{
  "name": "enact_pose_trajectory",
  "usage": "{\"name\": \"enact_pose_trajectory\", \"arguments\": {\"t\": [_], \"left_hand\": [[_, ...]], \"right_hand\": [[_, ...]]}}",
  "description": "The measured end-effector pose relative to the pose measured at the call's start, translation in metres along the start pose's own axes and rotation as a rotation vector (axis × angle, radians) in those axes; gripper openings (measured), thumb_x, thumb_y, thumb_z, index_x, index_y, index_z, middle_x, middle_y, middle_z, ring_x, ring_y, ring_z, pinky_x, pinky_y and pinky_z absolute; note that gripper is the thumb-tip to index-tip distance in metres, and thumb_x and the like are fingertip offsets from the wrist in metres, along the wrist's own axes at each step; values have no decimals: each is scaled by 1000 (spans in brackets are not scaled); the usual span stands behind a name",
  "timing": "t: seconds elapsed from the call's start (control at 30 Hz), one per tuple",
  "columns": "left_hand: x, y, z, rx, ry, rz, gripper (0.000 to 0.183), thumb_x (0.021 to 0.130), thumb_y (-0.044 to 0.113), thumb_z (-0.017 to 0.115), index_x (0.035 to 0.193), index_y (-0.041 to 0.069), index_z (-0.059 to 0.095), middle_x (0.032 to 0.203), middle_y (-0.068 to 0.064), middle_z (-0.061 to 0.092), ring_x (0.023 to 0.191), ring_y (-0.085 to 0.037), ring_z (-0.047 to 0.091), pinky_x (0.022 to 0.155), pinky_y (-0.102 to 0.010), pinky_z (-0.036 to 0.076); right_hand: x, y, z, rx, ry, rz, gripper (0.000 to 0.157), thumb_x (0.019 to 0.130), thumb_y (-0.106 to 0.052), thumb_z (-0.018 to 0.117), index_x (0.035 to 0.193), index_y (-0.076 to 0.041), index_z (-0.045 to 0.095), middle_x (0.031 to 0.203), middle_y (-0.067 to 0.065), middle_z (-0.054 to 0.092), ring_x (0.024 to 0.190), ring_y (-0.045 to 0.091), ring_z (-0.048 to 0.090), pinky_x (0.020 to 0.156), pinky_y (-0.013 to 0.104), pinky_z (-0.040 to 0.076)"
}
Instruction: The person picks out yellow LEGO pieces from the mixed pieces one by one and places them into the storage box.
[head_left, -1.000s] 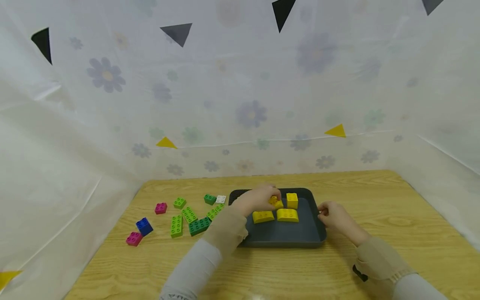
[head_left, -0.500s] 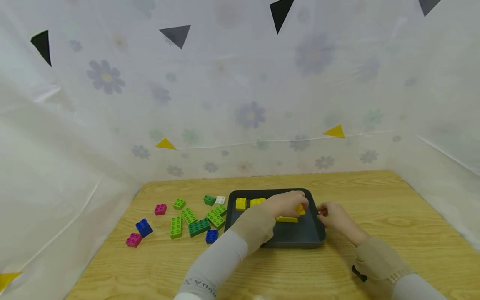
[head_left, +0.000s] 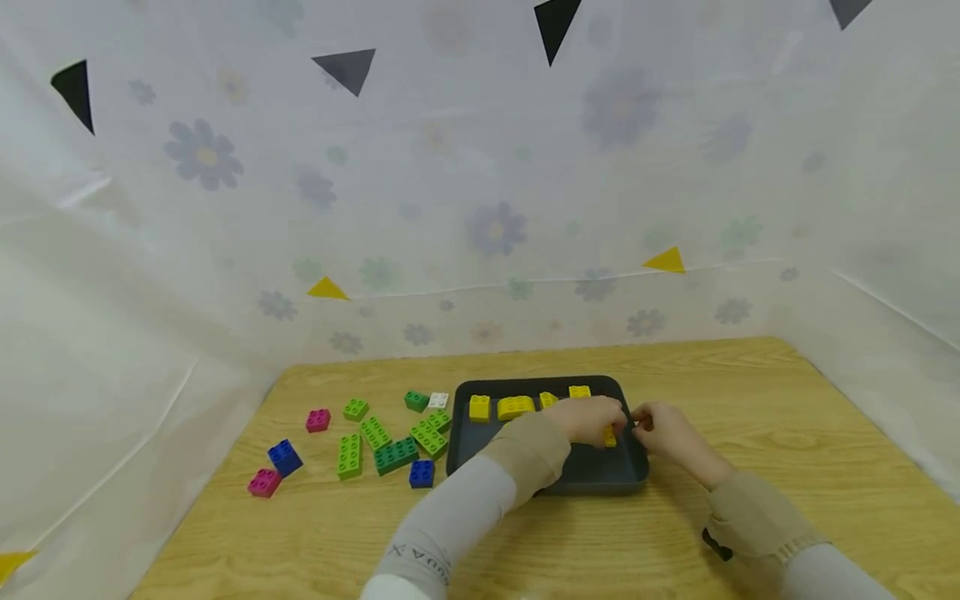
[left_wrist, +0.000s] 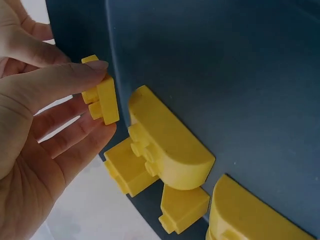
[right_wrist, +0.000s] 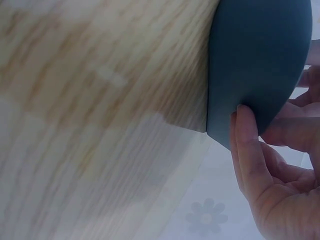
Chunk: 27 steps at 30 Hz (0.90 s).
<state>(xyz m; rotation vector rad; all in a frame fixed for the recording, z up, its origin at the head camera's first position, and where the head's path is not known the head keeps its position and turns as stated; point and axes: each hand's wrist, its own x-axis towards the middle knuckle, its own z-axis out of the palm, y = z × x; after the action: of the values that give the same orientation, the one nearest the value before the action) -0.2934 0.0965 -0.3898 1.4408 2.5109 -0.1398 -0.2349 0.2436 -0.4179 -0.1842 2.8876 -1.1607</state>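
My left hand (head_left: pixel 588 419) reaches over the right side of a dark grey tray (head_left: pixel 600 475). In the left wrist view, its thumb and fingers pinch a small yellow toy brick (left_wrist: pixel 107 97), studs facing the palm, close to the tray wall. Beside it lie a yellow rounded-top brick (left_wrist: pixel 167 142), a square yellow brick (left_wrist: pixel 131 167) and a yellow sloped brick (left_wrist: pixel 185 207). My right hand (head_left: pixel 667 429) grips the tray's right rim; the right wrist view shows its fingertips (right_wrist: pixel 246 122) against the outer wall. My left hand hides part of the tray's contents in the head view.
Left of the tray, several loose bricks lie on the wooden table (head_left: pixel 300 550): light green (head_left: pixel 350 456), dark green (head_left: pixel 396 456), blue (head_left: pixel 422 474), white (head_left: pixel 438 402) and pink (head_left: pixel 264 482). A patterned white sheet (head_left: pixel 450 208) hangs behind the table.
My left hand has moved rightward across the tray, then slightly nearer the front, with a yellow brick at its fingertips. My right hand has stayed on the rim.
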Motion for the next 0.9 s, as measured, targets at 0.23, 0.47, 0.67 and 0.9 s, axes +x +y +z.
{"name": "enact_pose_trajectory", "arguments": {"t": [0.23,0.47,0.67,0.9], "left_hand": [[8,6,2,-56,-42,10,24,82,5,67,100,21,67,100,9,57,84,-3,51,67,-12,42],[11,11,4,-78,-103,-48,25,80,6,69,99,21,66,103,10,58,86,-2,52,66,-13,43],[13,12,6,-85,-123,-51,26,79,6,70,100,20,65,106,10,59,88,-3,54,67,-12,44],[12,13,8,-100,-113,-57,26,81,4,68,102,19,65,106,8,58,90,-4,54,67,-12,44]], "right_hand": [[-1,0,-1,4,-2,-9,23,84,8,52,104,19,54,85,20,58,71,25,58,56,30,51],[-2,0,-1,-10,0,-12,23,84,8,52,104,19,54,86,22,58,73,26,59,56,30,51],[-2,0,-1,-17,0,-9,24,84,8,51,105,19,54,87,22,58,73,27,59,56,30,51],[-2,0,-2,-18,-12,2,24,84,8,51,106,19,54,88,22,58,74,27,58,57,31,51]]}}
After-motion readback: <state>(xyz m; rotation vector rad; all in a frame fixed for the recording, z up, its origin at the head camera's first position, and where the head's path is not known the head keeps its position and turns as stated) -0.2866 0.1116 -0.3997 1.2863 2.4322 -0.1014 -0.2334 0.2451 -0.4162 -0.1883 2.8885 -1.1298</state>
